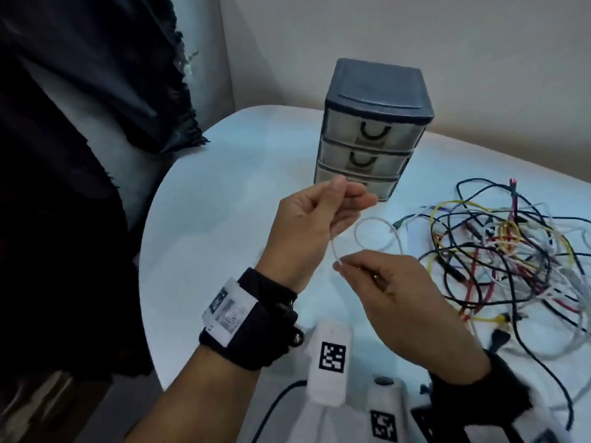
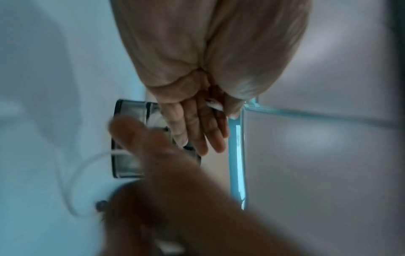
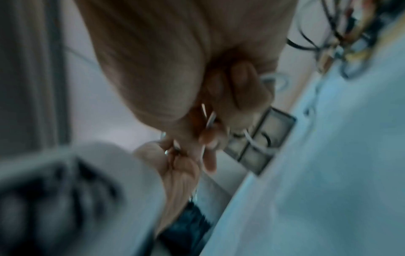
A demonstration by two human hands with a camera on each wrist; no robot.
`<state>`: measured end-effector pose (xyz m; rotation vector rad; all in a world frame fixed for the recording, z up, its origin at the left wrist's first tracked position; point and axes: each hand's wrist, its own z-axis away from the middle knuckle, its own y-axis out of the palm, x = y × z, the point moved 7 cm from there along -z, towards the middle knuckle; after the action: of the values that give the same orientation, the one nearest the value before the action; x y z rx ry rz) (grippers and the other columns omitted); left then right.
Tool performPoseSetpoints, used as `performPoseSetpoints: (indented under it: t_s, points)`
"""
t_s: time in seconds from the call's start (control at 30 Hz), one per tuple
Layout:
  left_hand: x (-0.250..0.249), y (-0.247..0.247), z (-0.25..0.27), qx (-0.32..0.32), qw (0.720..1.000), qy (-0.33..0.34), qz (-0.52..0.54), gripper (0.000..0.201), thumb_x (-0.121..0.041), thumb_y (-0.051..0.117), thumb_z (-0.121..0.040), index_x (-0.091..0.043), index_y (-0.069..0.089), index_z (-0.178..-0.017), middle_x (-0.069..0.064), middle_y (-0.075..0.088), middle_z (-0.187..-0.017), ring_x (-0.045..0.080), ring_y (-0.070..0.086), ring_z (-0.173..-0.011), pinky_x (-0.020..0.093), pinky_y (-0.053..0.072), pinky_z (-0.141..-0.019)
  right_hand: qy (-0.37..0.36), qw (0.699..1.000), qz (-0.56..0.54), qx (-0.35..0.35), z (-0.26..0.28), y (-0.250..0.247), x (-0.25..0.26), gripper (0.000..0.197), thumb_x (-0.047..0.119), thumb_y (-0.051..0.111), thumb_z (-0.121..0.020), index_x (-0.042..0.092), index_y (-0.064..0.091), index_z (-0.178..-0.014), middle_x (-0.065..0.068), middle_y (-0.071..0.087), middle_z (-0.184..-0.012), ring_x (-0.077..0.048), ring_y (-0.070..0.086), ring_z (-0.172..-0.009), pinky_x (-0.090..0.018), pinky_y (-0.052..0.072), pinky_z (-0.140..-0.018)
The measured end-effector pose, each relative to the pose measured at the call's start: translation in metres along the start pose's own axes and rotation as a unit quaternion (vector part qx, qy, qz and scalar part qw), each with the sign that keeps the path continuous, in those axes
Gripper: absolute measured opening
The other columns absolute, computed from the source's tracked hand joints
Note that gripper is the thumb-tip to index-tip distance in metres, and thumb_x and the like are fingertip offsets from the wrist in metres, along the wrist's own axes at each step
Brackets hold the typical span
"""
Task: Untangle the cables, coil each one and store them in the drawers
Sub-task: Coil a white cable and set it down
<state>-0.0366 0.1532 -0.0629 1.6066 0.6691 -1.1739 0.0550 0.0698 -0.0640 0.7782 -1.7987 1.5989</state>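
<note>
A thin white cable (image 1: 334, 248) runs between both hands above the white table (image 1: 230, 187). My left hand (image 1: 347, 193) is raised in front of the drawer unit (image 1: 374, 123) and pinches one end of the cable (image 2: 213, 104) between thumb and fingers. My right hand (image 1: 340, 265), lower and nearer, pinches the same cable (image 3: 210, 119) a short way along. Beyond the right hand the cable loops down towards the tangle of coloured cables (image 1: 511, 251) at the right. All three grey drawers look closed.
A dark cloth (image 1: 80, 155) hangs beyond the table's curved left edge. White blocks with black square markers (image 1: 329, 356) and a black cable (image 1: 281, 401) lie at the near edge, below my wrists. The wall stands close behind the drawer unit.
</note>
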Motion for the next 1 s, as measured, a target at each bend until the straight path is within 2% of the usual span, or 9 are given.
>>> performPoseSetpoints:
  t_s: [0.13, 0.27, 0.37, 0.43, 0.5, 0.6, 0.7, 0.83, 1.0]
  points:
    - [0.009, 0.018, 0.006, 0.047, 0.966, 0.044, -0.249, 0.032, -0.018, 0.045, -0.103, -0.004, 0.071, -0.089, 0.002, 0.068, -0.069, 0.015, 0.067, -0.068, 0.023, 0.055, -0.071, -0.009, 0.993, 0.072, 0.094, 0.007, -0.035, 0.004, 0.019, 0.033, 0.054, -0.097, 0.026, 0.070, -0.089, 0.019, 0.054, -0.059, -0.002, 0.052, -0.060, -0.021, 0.039, -0.059]
    - [0.004, 0.045, 0.028, 0.114, 0.934, 0.101, -0.324, 0.035, -0.021, 0.049, -0.102, -0.010, 0.067, -0.076, 0.008, 0.060, -0.058, 0.020, 0.055, -0.053, 0.027, 0.047, -0.057, -0.008, 0.991, -0.018, 0.135, 0.027, -0.069, 0.011, 0.020, 0.028, 0.055, -0.098, 0.024, 0.070, -0.085, 0.017, 0.060, -0.068, -0.011, 0.059, -0.069, -0.042, 0.057, -0.073]
    - [0.005, 0.056, 0.033, 0.164, 0.922, 0.100, -0.335, 0.037, -0.025, 0.047, -0.100, -0.011, 0.067, -0.071, 0.002, 0.065, -0.060, 0.016, 0.063, -0.058, 0.033, 0.053, -0.064, -0.042, 0.994, -0.053, 0.084, 0.025, -0.079, 0.015, 0.022, 0.021, 0.057, -0.097, 0.018, 0.068, -0.079, 0.007, 0.069, -0.077, -0.018, 0.064, -0.070, -0.039, 0.055, -0.063]
    - [0.013, 0.053, 0.027, 0.180, 0.930, 0.036, -0.318, 0.041, -0.029, 0.046, -0.099, -0.008, 0.067, -0.070, 0.002, 0.063, -0.056, 0.021, 0.065, -0.056, 0.039, 0.056, -0.070, -0.054, 0.996, -0.058, 0.030, 0.017, -0.081, 0.011, 0.021, 0.018, 0.062, -0.095, 0.016, 0.067, -0.074, 0.014, 0.066, -0.064, -0.009, 0.058, -0.055, -0.026, 0.049, -0.052]
    - [0.017, 0.048, 0.022, 0.170, 0.951, -0.044, -0.254, 0.046, -0.029, 0.046, -0.099, -0.011, 0.061, -0.060, 0.000, 0.047, -0.041, 0.024, 0.053, -0.042, 0.036, 0.054, -0.064, -0.056, 0.995, -0.077, -0.039, 0.007, -0.083, 0.001, 0.020, 0.016, 0.067, -0.092, 0.013, 0.068, -0.073, 0.019, 0.056, -0.051, -0.002, 0.046, -0.044, -0.011, 0.033, -0.046]
    - [0.012, 0.040, 0.021, 0.133, 0.978, -0.108, -0.117, 0.050, -0.027, 0.043, -0.102, -0.017, 0.052, -0.054, -0.005, 0.026, -0.039, 0.015, 0.032, -0.033, 0.027, 0.050, -0.056, -0.049, 0.977, -0.171, -0.116, -0.003, -0.073, -0.014, 0.017, 0.013, 0.063, -0.095, 0.016, 0.069, -0.080, 0.011, 0.049, -0.048, -0.006, 0.037, -0.044, -0.018, 0.031, -0.045]
    - [0.001, 0.035, 0.022, 0.108, 0.984, -0.126, 0.068, 0.042, -0.030, 0.039, -0.101, -0.016, 0.055, -0.064, -0.007, 0.028, -0.043, 0.010, 0.034, -0.036, 0.025, 0.052, -0.062, -0.053, 0.971, -0.169, -0.161, -0.011, -0.057, -0.022, 0.019, 0.017, 0.057, -0.098, 0.022, 0.072, -0.087, -0.012, 0.048, -0.054, -0.032, 0.040, -0.051, -0.039, 0.034, -0.047]
    - [-0.024, 0.017, 0.012, 0.031, 0.967, -0.049, 0.248, 0.032, -0.025, 0.038, -0.103, -0.008, 0.060, -0.086, -0.006, 0.046, -0.052, 0.008, 0.058, -0.052, 0.029, 0.058, -0.083, -0.070, 0.991, -0.065, -0.094, -0.012, -0.037, -0.023, 0.020, 0.020, 0.054, -0.099, 0.018, 0.074, -0.094, 0.011, 0.061, -0.064, -0.007, 0.055, -0.061, -0.016, 0.044, -0.061]
    - [-0.030, -0.025, -0.007, -0.086, 0.972, 0.066, 0.207, 0.027, -0.017, 0.040, -0.104, -0.008, 0.065, -0.102, 0.002, 0.074, -0.088, 0.018, 0.071, -0.101, 0.031, 0.050, -0.101, -0.076, 0.990, 0.091, 0.082, -0.002, -0.011, -0.013, 0.029, 0.036, 0.047, -0.101, 0.017, 0.069, -0.097, -0.003, 0.072, -0.089, -0.020, 0.063, -0.078, -0.039, 0.050, -0.075]
